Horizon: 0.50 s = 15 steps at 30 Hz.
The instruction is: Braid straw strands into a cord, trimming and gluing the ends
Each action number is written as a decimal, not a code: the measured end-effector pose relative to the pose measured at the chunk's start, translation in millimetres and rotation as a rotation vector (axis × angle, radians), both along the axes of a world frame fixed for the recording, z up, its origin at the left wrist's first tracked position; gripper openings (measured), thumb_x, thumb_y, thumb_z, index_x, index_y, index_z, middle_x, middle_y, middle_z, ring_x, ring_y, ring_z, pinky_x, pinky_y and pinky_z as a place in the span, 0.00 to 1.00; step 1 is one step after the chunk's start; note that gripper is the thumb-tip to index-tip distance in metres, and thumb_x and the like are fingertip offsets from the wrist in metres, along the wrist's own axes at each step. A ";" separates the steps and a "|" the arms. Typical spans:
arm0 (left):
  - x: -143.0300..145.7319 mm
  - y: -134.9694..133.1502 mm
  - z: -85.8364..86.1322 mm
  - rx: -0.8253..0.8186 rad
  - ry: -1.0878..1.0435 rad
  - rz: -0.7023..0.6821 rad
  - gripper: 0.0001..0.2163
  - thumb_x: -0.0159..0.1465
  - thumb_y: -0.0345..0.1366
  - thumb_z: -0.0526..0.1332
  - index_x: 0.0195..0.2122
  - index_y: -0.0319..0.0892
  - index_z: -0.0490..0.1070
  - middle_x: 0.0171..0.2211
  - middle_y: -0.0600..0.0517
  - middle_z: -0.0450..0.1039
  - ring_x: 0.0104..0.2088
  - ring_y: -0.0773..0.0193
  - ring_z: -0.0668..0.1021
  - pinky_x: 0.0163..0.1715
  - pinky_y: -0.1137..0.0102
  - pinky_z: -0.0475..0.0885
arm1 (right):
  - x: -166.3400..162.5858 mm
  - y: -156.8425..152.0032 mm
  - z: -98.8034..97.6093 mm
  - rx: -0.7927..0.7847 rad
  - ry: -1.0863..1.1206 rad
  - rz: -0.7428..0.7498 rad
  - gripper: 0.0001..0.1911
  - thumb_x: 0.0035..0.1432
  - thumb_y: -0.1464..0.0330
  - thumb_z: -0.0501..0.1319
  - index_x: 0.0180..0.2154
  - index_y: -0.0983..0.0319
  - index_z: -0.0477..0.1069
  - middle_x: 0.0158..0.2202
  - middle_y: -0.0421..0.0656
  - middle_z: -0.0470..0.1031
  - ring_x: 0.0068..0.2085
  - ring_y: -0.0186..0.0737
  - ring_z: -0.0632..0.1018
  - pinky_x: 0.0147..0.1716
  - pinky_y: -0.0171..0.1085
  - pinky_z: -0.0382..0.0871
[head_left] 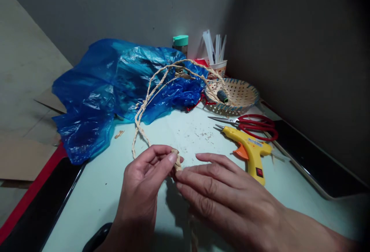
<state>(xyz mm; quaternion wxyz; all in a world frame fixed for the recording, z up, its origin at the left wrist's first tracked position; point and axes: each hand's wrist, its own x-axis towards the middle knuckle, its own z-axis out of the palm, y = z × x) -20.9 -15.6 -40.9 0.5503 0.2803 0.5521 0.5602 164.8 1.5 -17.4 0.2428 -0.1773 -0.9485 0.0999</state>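
Over the table, my left hand [148,176] is closed, pinching a small looped end of a pale braided straw cord [178,163] between thumb and fingers. My right hand [224,196] reaches in from the right, its lower fingers pressed together on the same cord while an upper finger stretches out free. The right thumb is hidden beneath. More braided cord [141,115] runs up from behind my left hand, arches over a blue plastic bag [95,86] and drops into a woven basket [244,93]. Below my right hand hangs a blurred pale strand [193,236].
On the right of the pale table [115,205] lie red-handled scissors [254,122] and a yellow glue gun [254,153]. A dark thread spool [222,96] rests in the basket. Behind stand a cup of glue sticks [219,66] and a green-lidded jar [180,40], near the wall.
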 end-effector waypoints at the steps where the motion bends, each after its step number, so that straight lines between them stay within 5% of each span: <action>1: -0.3 -0.4 0.3 -0.003 -0.005 -0.004 0.08 0.55 0.37 0.71 0.32 0.41 0.76 0.28 0.51 0.78 0.29 0.66 0.76 0.30 0.76 0.69 | -0.5 0.4 2.0 -0.041 0.009 -0.003 0.17 0.70 0.70 0.52 0.54 0.67 0.72 0.55 0.47 0.76 0.56 0.41 0.75 0.64 0.45 0.62; 5: 0.7 -2.7 6.9 -0.028 -0.103 -0.046 0.07 0.54 0.36 0.71 0.31 0.41 0.77 0.27 0.51 0.77 0.28 0.66 0.76 0.29 0.75 0.70 | -0.4 0.2 3.8 -0.276 0.214 -0.027 0.17 0.65 0.64 0.58 0.55 0.59 0.71 0.51 0.45 0.79 0.50 0.42 0.79 0.52 0.40 0.75; 10: 6.5 -5.9 21.2 -0.091 -0.236 -0.086 0.07 0.50 0.35 0.73 0.28 0.40 0.78 0.27 0.49 0.78 0.27 0.64 0.78 0.30 0.73 0.73 | 4.0 1.9 1.3 -0.557 0.380 -0.419 0.12 0.66 0.63 0.58 0.50 0.54 0.72 0.48 0.38 0.80 0.47 0.38 0.80 0.47 0.33 0.75; 15: 11.3 -5.2 27.9 -0.154 -0.283 -0.102 0.09 0.45 0.34 0.75 0.25 0.41 0.78 0.23 0.50 0.77 0.25 0.65 0.78 0.25 0.76 0.71 | 2.6 8.0 0.1 -0.772 0.416 -0.349 0.09 0.68 0.64 0.56 0.47 0.54 0.72 0.44 0.34 0.80 0.45 0.32 0.80 0.45 0.29 0.73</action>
